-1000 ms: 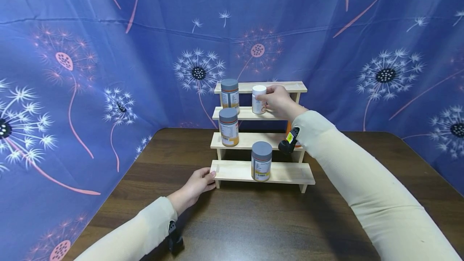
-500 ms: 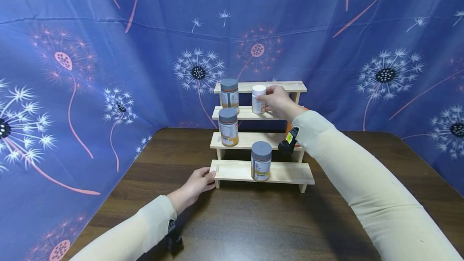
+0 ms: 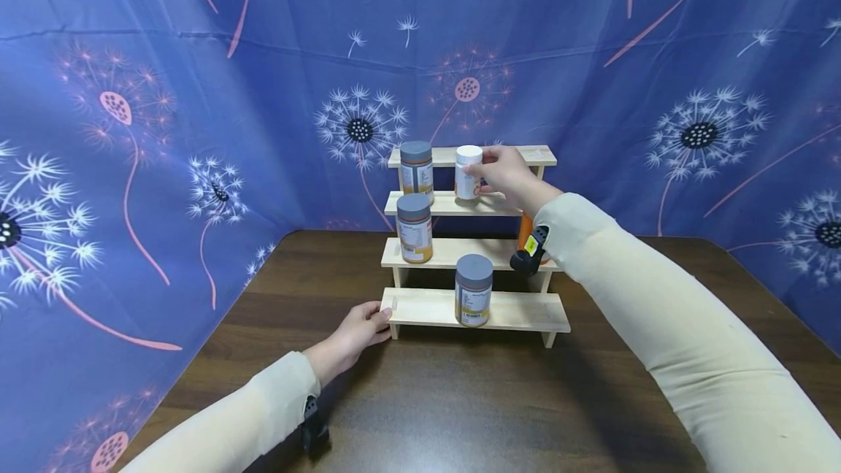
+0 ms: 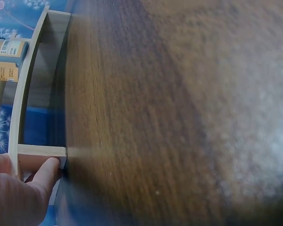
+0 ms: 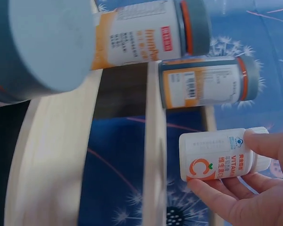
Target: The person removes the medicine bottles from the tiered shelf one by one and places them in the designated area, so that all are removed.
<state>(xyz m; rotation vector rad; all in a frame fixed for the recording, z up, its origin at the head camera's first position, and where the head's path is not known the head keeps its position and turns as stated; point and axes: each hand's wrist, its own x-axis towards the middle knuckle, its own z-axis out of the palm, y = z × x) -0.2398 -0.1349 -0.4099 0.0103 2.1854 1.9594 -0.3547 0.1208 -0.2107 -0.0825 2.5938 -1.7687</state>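
Note:
My right hand (image 3: 511,170) grips a small white vitamin bottle (image 3: 468,175) upright near the third tier of a stepped wooden display shelf (image 3: 420,306). In the right wrist view, thumb and fingers close round the vitamin bottle (image 5: 205,157), whose label has a large orange C; its lower end overhangs the fingertips. At the bottom tier's left end, my left hand (image 3: 358,331) holds the shelf. The left wrist view puts the thumb against the wooden leg (image 4: 40,153), with another finger at the tier board's edge.
Grey-lidded jars stand on the shelf: one on the third tier (image 3: 417,170), one on the second (image 3: 415,231), one on the bottom (image 3: 474,294). An orange object (image 3: 525,228) shows partly behind my right wrist. A dark wooden table (image 3: 460,400) bears the shelf; a blue dandelion cloth (image 3: 591,108) hangs behind.
My right hand has raised the vitamin bottle slightly, and the right forearm has shifted a little to the right. The left hand keeps its hold on the shelf.

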